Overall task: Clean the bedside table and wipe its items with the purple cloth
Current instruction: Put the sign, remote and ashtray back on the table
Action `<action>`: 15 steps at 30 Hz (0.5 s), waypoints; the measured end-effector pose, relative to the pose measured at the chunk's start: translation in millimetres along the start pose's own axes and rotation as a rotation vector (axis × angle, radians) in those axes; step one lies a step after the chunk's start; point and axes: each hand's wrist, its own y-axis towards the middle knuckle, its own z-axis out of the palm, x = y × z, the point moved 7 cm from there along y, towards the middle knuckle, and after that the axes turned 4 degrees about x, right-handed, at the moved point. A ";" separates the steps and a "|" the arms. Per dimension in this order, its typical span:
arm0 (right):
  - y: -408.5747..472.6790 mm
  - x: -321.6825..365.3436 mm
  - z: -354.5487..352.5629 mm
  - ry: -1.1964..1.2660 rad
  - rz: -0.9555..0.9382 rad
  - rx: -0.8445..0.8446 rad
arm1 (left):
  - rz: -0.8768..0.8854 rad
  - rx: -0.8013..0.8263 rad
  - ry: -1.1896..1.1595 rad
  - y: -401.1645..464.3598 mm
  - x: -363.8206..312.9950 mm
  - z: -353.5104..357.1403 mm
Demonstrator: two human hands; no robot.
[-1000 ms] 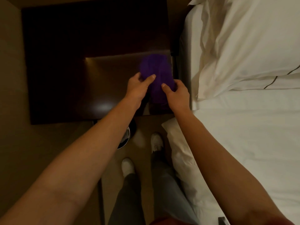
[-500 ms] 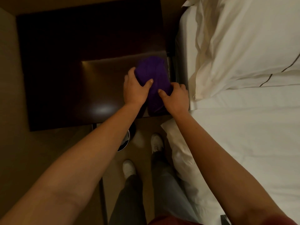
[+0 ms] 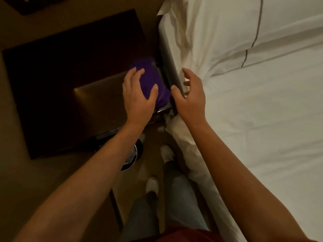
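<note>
A folded purple cloth (image 3: 153, 79) lies at the right edge of the dark wooden bedside table (image 3: 70, 88), close to the bed. My left hand (image 3: 138, 95) rests flat on the cloth with straight, spread fingers, covering its left half. Just to the cloth's right, my right hand (image 3: 190, 95) hovers with loosely spread fingers above the gap between table and mattress and holds nothing. No other items show on the tabletop.
A white bed (image 3: 253, 128) with a pillow (image 3: 236, 32) fills the right side. Below the table's front edge stands a round metal-rimmed bin (image 3: 131, 158) on the floor. My feet in white shoes (image 3: 167, 152) stand between table and bed.
My right hand has let go of the purple cloth and drawn off to the right. My left hand has slid further onto the cloth and lies flat on it. The view has shifted left.
</note>
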 end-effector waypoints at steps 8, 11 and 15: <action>-158.3 -10.4 -126.7 0.064 0.103 -0.304 | 0.351 0.187 -0.040 -97.2 -86.8 17.6; -225.6 -26.2 -171.9 0.067 0.155 -0.394 | 0.457 0.283 -0.070 -141.0 -123.7 45.3; -313.8 -59.0 -234.8 0.070 0.282 -0.551 | 0.546 0.471 -0.092 -214.4 -169.7 97.2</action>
